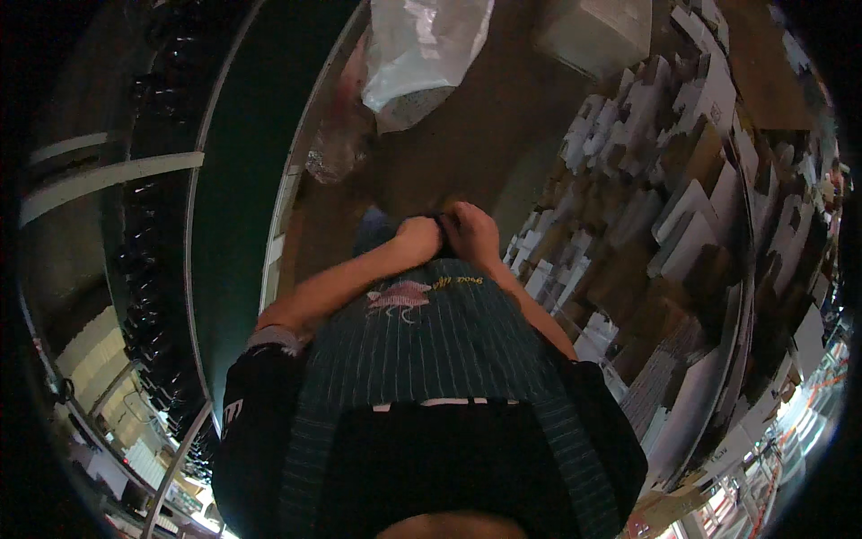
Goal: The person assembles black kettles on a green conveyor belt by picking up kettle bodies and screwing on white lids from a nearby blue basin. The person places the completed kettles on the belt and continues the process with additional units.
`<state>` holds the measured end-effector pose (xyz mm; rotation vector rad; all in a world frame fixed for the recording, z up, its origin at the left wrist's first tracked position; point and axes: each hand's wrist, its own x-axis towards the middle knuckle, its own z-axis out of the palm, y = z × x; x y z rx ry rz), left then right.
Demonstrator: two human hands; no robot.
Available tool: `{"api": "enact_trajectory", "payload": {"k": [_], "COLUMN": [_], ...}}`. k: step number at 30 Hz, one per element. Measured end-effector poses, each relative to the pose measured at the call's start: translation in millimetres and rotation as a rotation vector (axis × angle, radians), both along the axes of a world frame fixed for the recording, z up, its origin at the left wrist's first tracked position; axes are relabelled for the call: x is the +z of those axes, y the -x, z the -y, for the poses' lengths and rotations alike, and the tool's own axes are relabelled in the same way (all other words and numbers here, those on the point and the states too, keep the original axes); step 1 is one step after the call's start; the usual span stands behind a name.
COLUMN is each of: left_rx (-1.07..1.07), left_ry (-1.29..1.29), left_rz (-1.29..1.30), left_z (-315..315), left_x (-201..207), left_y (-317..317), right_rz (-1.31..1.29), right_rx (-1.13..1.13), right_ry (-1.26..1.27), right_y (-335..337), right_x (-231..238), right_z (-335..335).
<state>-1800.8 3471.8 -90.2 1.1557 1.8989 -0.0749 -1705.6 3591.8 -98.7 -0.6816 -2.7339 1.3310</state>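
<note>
Both of my hands are close together in front of my body, just past the lower part of the dark striped apron (431, 332) I wear. My left hand (419, 238) is closed, its fingers mostly turned away from view. Beside it, nearly touching, my right hand (473, 232) has its fingers curled. A small dark thing shows between the two hands, too dim and covered to name. Blue cloth (371, 230) lies just left of my left wrist.
On the left runs a long dark green surface (247, 117) with a pale edge. Ahead stand a white plastic bag (422, 54) and a crumpled clear bag (337, 157). A pale box (597, 36) sits at the far right. Many stacked flat cardboard pieces (628, 216) fill the right side.
</note>
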Motion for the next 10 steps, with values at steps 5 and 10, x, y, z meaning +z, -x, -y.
{"api": "enact_trajectory", "payload": {"k": [5, 10], "left_rx": [-0.078, -0.401], "left_ry": [-0.073, -0.218], "left_rz": [-0.091, -0.099], "left_z": [-47, -73], "left_x": [-21, 38], "left_y": [-10, 20], "right_rz": [0.152, 0.133], "right_rx": [-0.100, -0.165], "right_ry": [0.090, 0.509], "right_y": [-3, -20], "right_x": [20, -1], "right_z": [-48, -93]}}
